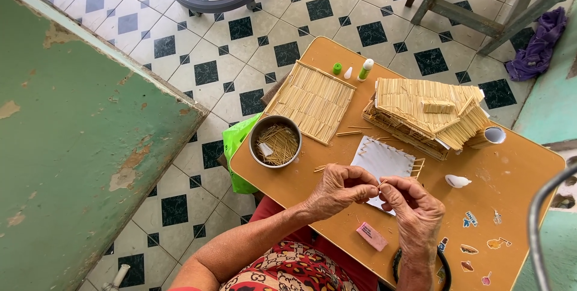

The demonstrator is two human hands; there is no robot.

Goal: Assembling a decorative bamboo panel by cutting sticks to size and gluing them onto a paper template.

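Note:
My left hand [339, 189] and my right hand [415, 210] meet above the near part of a small brown table [517, 171], pinching one thin wooden stick [381, 183] between their fingertips. Just beyond the fingers lies a white card [380, 157] with sticks glued along its edges. A metal tin [275, 141] holding several loose sticks stands to the left of my hands. A flat panel of glued sticks [312, 101] and a stick-built model house [428, 116] sit at the table's far side.
A green-capped glue bottle [365, 69], a green cap [337, 68] and a white nozzle [348, 73] lie at the far edge. A pink eraser [372, 235] and a white shell-shaped piece [458, 181] lie near my hands. A green bag [235, 147] hangs left, beside a green wall [78, 134].

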